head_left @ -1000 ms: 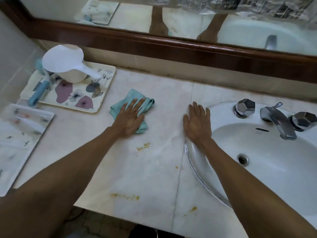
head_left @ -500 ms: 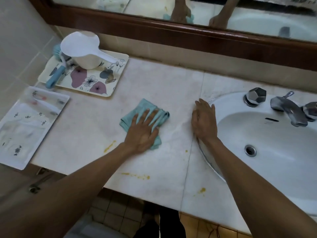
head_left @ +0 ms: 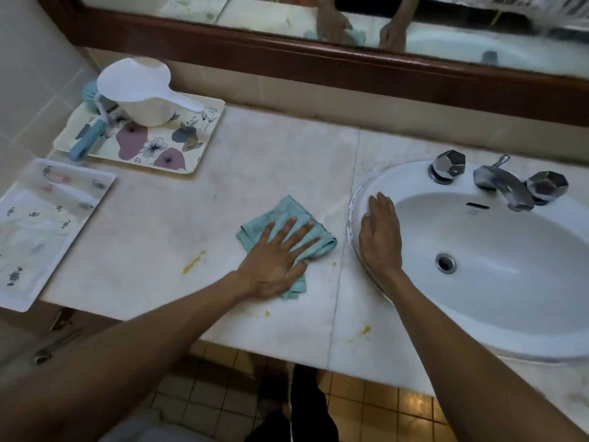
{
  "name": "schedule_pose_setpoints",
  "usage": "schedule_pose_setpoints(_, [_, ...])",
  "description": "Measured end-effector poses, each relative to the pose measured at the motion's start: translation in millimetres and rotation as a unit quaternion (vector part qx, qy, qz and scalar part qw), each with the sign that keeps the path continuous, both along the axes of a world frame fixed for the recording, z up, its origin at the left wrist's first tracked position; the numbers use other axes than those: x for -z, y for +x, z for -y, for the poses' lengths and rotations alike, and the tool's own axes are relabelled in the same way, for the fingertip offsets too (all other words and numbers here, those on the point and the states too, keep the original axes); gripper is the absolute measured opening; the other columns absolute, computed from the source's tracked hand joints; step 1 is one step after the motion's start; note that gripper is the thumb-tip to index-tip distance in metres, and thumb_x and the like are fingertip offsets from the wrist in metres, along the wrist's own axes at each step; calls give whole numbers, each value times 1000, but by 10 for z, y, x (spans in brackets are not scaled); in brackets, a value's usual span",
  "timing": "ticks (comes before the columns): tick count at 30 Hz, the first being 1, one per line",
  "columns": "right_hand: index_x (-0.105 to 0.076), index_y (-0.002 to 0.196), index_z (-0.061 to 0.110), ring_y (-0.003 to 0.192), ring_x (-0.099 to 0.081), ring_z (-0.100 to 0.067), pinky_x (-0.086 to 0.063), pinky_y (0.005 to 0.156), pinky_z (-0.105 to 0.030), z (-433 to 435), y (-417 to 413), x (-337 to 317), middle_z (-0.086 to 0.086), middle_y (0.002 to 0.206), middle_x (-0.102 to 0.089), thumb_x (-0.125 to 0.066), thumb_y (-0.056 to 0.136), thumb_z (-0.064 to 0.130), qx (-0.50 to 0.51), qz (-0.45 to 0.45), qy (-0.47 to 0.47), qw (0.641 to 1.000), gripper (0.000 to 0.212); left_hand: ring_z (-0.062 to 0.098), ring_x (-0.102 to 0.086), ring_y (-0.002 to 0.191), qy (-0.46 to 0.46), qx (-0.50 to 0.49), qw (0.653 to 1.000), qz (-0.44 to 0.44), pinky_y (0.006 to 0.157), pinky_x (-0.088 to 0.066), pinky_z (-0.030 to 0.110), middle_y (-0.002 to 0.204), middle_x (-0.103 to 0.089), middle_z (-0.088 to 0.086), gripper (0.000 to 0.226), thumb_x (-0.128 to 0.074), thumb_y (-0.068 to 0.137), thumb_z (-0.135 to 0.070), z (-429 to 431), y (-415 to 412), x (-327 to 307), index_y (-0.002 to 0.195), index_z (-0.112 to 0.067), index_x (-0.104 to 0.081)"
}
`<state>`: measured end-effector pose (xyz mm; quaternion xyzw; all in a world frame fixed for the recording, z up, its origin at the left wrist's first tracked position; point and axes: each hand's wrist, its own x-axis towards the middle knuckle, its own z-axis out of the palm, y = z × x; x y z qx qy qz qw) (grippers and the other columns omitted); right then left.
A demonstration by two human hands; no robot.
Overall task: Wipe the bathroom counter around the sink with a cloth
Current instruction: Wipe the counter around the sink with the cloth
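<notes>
A teal cloth [head_left: 287, 215] lies on the pale marble counter [head_left: 255, 161], just left of the white sink [head_left: 414, 177]. My left hand [head_left: 277, 260] presses flat on the cloth with its fingers spread, covering the near half. My right hand [head_left: 381, 237] rests palm down on the sink's left rim, holding nothing. Yellow smears sit on the counter left of the cloth [head_left: 193, 266] and near the front edge [head_left: 365, 330], with small specks close to the cloth.
A floral tray [head_left: 191, 145] at the back left carries a white scoop [head_left: 140, 90] and a blue-handled brush [head_left: 87, 138]. A clear pouch [head_left: 41, 224] overhangs the left end. The chrome faucet [head_left: 500, 183] and a wood-framed mirror [head_left: 318, 62] stand behind.
My left hand has slid the cloth toward the front edge and nearer the sink. The right hand has moved from the counter onto the sink's rim. The view has shifted.
</notes>
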<state>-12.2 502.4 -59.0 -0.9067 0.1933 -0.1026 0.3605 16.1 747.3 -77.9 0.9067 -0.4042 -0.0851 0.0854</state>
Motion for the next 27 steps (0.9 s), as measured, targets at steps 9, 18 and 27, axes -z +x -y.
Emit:
schedule_pose_setpoints(9, [-44,146,7,150,-20,-15,-15,122,-29,-21,-200,-45,-4,159,-34,-36,103,19,14,16,33,999,45,28,4,156,9,-169,986,-13,121,6,58,169,-2,-3,59,-14,99,-51,613,70,31,157,-44,-6])
schedule_pose_setpoints(18, [-44,146,7,150,-21,-16,-16,123,-32,17,-277,-56,-5,158,-35,-33,104,23,-6,25,39,999,46,16,14,154,-10,-36,998,-46,123,13,47,168,7,-13,57,-20,104,-48,341,-764,-57,157,-45,2])
schedule_pose_setpoints(27, [-27,152,2,152,-11,-27,-10,124,-43,-115,-163,-32,-13,162,-21,-30,103,34,-66,-47,-182,980,58,18,-4,155,10,-117,992,-46,124,-6,47,168,-4,-14,63,-14,98,-51,-19,287,-86,159,-37,-2])
